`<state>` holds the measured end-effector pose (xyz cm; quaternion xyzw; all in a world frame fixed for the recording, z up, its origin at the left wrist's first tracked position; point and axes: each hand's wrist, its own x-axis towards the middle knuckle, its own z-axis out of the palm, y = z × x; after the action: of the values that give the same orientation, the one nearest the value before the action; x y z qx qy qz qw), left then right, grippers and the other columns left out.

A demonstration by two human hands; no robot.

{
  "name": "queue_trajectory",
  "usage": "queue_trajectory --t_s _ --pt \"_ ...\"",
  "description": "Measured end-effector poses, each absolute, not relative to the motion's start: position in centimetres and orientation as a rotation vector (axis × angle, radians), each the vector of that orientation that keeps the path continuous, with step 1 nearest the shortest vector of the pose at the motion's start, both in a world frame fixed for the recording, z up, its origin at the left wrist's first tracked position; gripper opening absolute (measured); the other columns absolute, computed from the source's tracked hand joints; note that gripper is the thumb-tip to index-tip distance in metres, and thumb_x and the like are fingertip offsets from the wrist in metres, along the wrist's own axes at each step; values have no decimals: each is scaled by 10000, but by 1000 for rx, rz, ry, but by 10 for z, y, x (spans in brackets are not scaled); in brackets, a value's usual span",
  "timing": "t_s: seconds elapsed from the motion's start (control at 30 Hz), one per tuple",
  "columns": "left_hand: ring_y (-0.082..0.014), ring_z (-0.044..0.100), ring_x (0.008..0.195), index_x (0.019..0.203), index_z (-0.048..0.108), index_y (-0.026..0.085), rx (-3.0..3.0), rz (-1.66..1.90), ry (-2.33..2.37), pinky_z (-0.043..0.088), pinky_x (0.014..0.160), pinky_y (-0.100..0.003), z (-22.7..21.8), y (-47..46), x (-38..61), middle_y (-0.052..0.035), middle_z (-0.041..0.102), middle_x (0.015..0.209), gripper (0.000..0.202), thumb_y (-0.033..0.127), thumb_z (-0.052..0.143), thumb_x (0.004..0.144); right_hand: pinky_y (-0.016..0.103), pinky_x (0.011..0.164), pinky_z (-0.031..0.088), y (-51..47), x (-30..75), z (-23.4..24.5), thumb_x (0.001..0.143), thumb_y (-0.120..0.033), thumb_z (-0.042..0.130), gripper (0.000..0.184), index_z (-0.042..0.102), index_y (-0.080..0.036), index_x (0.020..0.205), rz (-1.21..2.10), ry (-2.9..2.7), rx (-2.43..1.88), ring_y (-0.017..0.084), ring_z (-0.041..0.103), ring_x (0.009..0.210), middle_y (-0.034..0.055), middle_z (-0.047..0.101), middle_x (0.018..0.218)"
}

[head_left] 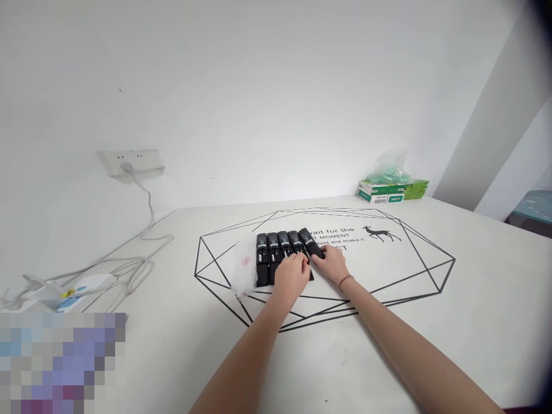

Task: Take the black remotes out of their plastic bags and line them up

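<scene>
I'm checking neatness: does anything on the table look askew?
Yes: the rightmost black device, its lower end at the right hand, slants noticeably, breaking the line of the four black devices to its left.

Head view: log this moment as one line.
left hand: over black devices | right hand: touching angled rightmost device | clear plastic: left of devices

The left hand and right hand are bare, as are the forearms. A thin reddish-brown cord circles the right wrist, its details too small to tell.

right hand on slanted remote
</scene>
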<state>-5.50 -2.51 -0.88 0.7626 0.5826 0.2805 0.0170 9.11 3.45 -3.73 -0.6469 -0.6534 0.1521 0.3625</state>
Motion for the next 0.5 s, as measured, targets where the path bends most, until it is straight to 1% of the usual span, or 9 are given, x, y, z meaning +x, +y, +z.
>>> queue_trajectory --t_s 0.07,0.13,0.2,0.3,0.37,0.43,0.5 --pt "-183 564 914 963 605 199 2368 980 1728 416 829 -304 -12 -23 -55 -51 630 939 227 206 417 835 338 709 424 30 99 -32 691 -333 552 235 549 -175 866 589 -1473 -1583 223 578 791 72 636 812" --pt "-192 553 963 1049 595 178 2261 1092 1668 401 898 -339 -15 -19 -55 -76 616 1008 272 256 431 847 323 665 439 23 103 -26 686 -327 567 241 537 -180 875 852 -1239 -1461 203 586 735 59 631 780" --pt "-191 564 970 1156 545 162 2032 1193 1575 415 906 -353 -17 -16 -53 -96 602 1072 358 330 447 855 306 649 455 13 102 -18 671 -305 602 212 531 -188 833 1134 -1048 -1263 185 596 731 47 630 781" --pt "-178 570 1033 1312 400 174 1630 1345 1300 451 890 -324 -17 -12 -50 -114 559 1207 511 390 471 855 286 677 480 -3 92 -7 617 -229 679 240 525 -201 799 1442 -934 -948 151 608 737 12 636 786" --pt "-180 526 1134 1355 335 192 1491 1442 1095 436 935 -312 -13 -12 -48 -109 511 1292 563 367 500 847 291 713 486 -12 83 -2 589 -208 724 313 529 -205 833 1566 -961 -826 143 615 754 1 649 798" --pt "-192 485 1194 1338 356 197 1449 1505 962 400 993 -325 -8 -13 -47 -100 493 1322 560 337 538 828 300 744 482 -17 78 1 582 -233 755 384 533 -205 894 1614 -1033 -747 147 621 791 9 664 837" --pt "-206 483 1198 1289 405 178 1416 1534 916 382 1017 -346 -3 -15 -47 -111 513 1302 532 326 572 806 305 757 477 -18 76 1 590 -280 768 424 535 -197 934 1593 -1112 -706 154 621 815 23 671 857"
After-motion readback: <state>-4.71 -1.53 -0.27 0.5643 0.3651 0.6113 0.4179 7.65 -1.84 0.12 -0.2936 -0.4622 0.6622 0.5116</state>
